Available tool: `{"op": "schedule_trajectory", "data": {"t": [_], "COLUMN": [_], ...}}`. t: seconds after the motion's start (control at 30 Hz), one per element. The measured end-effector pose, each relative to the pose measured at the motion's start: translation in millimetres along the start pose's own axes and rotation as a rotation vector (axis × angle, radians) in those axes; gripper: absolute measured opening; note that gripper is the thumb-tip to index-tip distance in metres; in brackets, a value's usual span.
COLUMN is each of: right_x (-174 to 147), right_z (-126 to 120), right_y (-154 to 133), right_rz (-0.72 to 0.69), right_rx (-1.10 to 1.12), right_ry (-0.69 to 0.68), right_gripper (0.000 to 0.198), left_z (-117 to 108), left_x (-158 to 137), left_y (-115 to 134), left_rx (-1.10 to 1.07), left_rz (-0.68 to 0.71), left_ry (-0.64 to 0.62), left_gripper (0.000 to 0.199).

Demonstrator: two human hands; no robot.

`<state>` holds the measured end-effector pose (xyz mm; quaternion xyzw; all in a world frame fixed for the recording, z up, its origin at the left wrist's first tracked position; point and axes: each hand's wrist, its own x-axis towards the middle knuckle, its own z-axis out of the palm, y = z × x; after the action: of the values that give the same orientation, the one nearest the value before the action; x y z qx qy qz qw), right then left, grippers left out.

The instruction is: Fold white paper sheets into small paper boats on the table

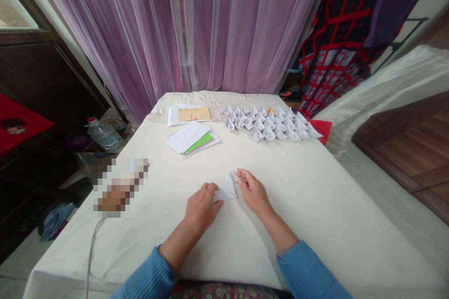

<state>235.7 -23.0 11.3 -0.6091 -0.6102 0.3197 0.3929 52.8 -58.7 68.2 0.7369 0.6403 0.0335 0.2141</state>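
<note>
A small piece of folded white paper (228, 188), pointed at its top, lies near the middle of the white-covered table. Its left corner is pinched between the thumb and fingers of my left hand (202, 204). On the other side, my right hand (254, 190) is beside the paper's right edge, its fingers loosely curved and apart from the thumb. Whether those fingertips touch the edge is hard to make out. Several folded white paper boats (269, 133) stand in rows toward the back right, with a yellow one (271, 110) among them.
White sheets (187, 136) with a green piece (199, 142) lie left of centre. Behind them, a tan envelope (194, 114) rests on more white paper. A blurred-out object (121, 188) with a cable (91, 247) is on the left. Purple curtains (231, 28) hang beyond the table.
</note>
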Motion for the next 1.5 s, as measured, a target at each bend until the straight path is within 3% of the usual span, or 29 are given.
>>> {"op": "schedule_trajectory", "data": {"t": [0.2, 0.5, 0.93, 1.13, 1.33, 1.5], "right_x": [27.8, 42.0, 22.5, 22.6, 18.0, 19.7], "right_z": [-7.7, -14.2, -20.0, -20.9, -22.6, -20.0], "right_y": [-7.8, -8.8, 0.0, -4.8, -14.7, -18.5], "right_rz": [0.170, 0.176, -0.006, -0.063, -0.322, -0.496], "right_rx": [-0.042, 0.067, 0.359, 0.407, 0.159, 0.019], "right_ry": [-0.180, -0.295, -0.237, -0.195, -0.086, 0.010], "right_gripper": [0.020, 0.011, 0.022, 0.027, 0.010, 0.014], "left_z": [-3.5, -2.3, 2.2, -2.7, -15.6, -18.7], "left_x": [3.9, 9.3, -2.2, 1.6, 18.6, 40.4], "left_y": [2.1, 0.7, -4.3, -10.8, -28.1, -41.7], "left_rx": [-0.017, -0.025, 0.020, -0.027, 0.115, 0.174], "left_rz": [0.002, 0.041, 0.118, 0.158, 0.257, 0.348], "left_ry": [-0.028, -0.033, 0.042, 0.176, 0.271, 0.309], "left_gripper": [0.023, 0.020, 0.019, 0.018, 0.020, 0.018]}}
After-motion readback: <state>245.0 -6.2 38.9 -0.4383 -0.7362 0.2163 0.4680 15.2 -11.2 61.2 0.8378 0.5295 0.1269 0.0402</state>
